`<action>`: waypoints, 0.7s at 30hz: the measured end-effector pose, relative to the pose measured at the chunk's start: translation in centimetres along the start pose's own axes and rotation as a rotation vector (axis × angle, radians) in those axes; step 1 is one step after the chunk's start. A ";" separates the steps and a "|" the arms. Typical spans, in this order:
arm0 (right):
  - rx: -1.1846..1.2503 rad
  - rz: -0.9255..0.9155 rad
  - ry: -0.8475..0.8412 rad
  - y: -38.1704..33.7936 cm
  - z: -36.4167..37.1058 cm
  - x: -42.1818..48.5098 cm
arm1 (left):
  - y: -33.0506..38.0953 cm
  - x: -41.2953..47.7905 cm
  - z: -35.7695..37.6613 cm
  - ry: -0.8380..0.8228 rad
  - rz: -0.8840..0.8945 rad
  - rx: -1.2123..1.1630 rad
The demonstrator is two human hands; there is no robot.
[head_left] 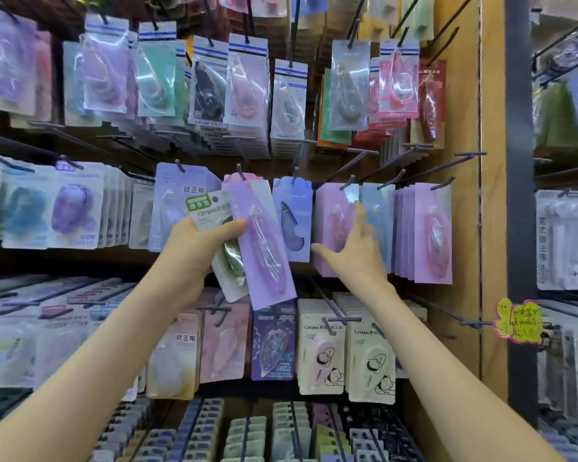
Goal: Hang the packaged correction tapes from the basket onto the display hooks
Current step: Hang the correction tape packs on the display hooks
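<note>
Left hand (197,241) is raised in front of the middle row of the display. Its fingers (237,225) are curled round two carded packs at once: a long purple pack (264,241) in front, tilted with its top toward the upper left, and a green-labelled pack (211,211) partly behind it. Thumb lies across the face of the green-labelled one, touching the purple pack's edge. Basket not in view.

Right hand (354,251) holds nothing. Fingers are straight and spread, with the forefinger up against the front of the pink stack (331,221), which hangs from a hook (347,185) just right of the held packs. Thumb points left, below a blue pack (292,221).

Handling, as judged:
- **Weight and build:** the packs look light, a thin card back with a clear plastic blister over the tape body.
- **Card:** stiff enough to stay flat, but likely to crease if squeezed across the middle.
- **Blister:** glossy, probably slippery, and could dent.
- **Two together:** they may slide on one another, so the purple one wants separating before hanging.
- **Best hold:** a pinch on the card edges near the top, below the hang hole, leaving the hole free to meet the hook tip. The hole on the purple pack is too blurred to make out.
- **Hooks:** the tips appear to turn upward, so the card must lift over the tip and then slide back.
</note>
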State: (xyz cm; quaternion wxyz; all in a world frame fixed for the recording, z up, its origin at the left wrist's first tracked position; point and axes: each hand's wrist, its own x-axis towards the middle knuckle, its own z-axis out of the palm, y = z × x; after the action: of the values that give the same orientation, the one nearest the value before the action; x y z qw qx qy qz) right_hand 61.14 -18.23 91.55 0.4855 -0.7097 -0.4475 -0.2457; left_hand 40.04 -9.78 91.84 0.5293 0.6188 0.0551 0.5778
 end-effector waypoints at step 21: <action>-0.038 -0.045 -0.100 -0.3 -3.8 -0.3 | -1.0 0.6 -0.4 -0.068 -0.001 -0.020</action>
State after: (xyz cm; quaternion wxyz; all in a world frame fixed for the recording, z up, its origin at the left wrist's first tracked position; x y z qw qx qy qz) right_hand 61.04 -21.76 93.04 0.4431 -0.7202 -0.4821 -0.2292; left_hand 40.53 -8.69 91.41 0.5373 0.6326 0.0320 0.5568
